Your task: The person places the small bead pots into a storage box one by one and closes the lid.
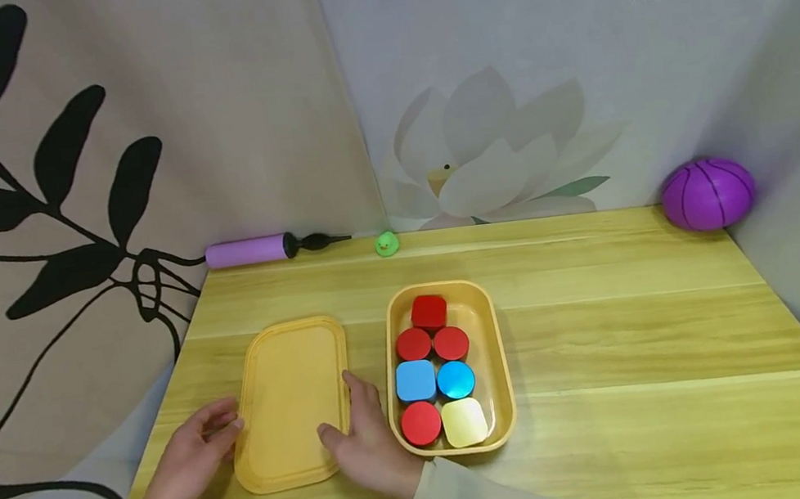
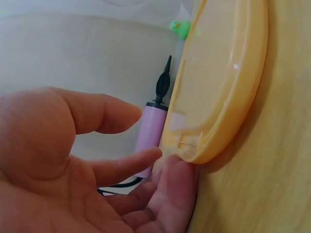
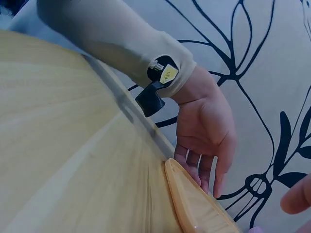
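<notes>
A yellow plastic lid [image 1: 292, 406] is at the left of the table, between the two hands. At its left edge is my left hand [image 1: 190, 463]; in the left wrist view its lower fingers [image 2: 177, 187] touch or nearly touch the lid's corner, with thumb and forefinger apart. My right hand [image 1: 374, 446] is at the lid's right edge, thumb and forefinger spread; whether they press on it I cannot tell. Just right of that hand stands a yellow tray [image 1: 489, 354] holding several blocks: red ones, a blue square [image 1: 415, 381], a blue round [image 1: 455, 380] and a pale yellow square [image 1: 465, 422].
Along the back edge lie a purple hand pump [image 1: 248, 252] with a black nozzle and a small green duck toy [image 1: 386, 244]. A purple ball [image 1: 708, 194] sits at the back right corner. Patterned cloth walls stand behind the wooden table [image 1: 640, 337].
</notes>
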